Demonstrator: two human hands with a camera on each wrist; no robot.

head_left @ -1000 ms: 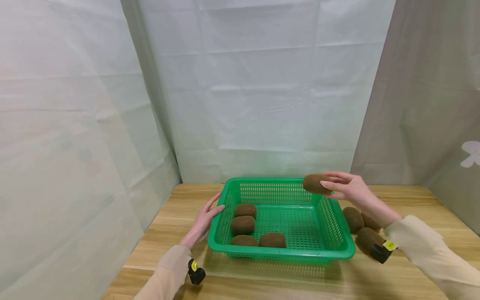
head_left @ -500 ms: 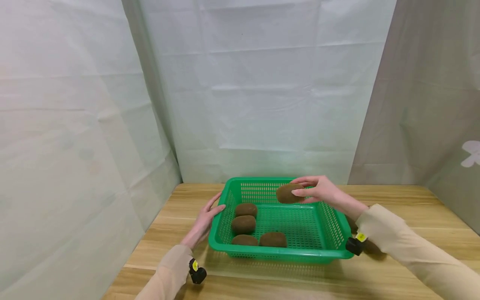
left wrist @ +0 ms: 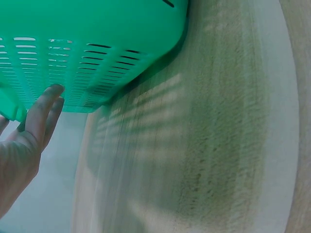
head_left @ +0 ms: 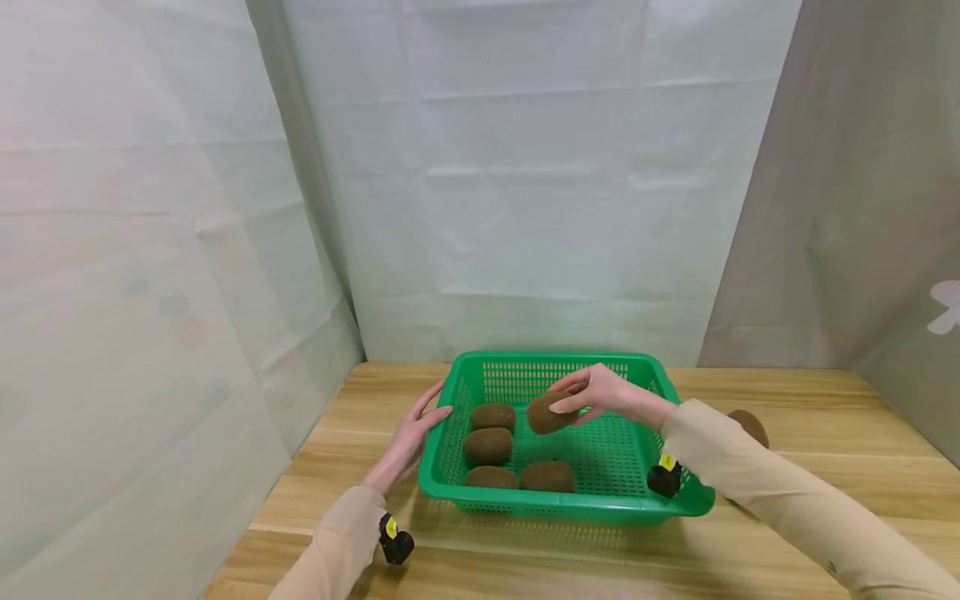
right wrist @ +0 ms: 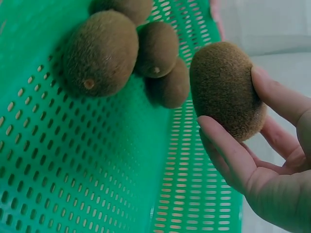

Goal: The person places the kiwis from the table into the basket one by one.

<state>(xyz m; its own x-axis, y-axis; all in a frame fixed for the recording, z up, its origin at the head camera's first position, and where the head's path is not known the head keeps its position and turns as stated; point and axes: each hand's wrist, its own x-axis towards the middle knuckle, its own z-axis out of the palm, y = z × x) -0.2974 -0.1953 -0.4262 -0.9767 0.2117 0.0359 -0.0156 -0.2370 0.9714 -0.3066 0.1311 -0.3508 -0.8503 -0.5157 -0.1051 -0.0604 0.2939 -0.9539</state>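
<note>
A green plastic basket (head_left: 615,508) with slotted walls stands on the table. My left hand (head_left: 408,435) holds its left side, thumb over the rim and fingers against the outer wall (left wrist: 43,116). Inside the basket, my right hand (head_left: 603,392) grips a brown fuzzy kiwi (head_left: 546,414) between thumb and fingers, raised above the basket floor. In the right wrist view the held kiwi (right wrist: 224,87) is apart from the others. Several kiwis lie in the basket: two along the left wall (head_left: 487,447) and two along the front wall (head_left: 547,477).
Beyond the basket's right side, a loose kiwi (head_left: 750,427) lies on the wooden table (head_left: 352,433), partly behind the right sleeve (head_left: 757,475). Pale cloth (head_left: 525,208) hangs behind the table and at both sides.
My right hand has carried the kiwi leftward from over the basket's right rim and lowered it toward the left-hand kiwis. The left hand stays at the basket's side.
</note>
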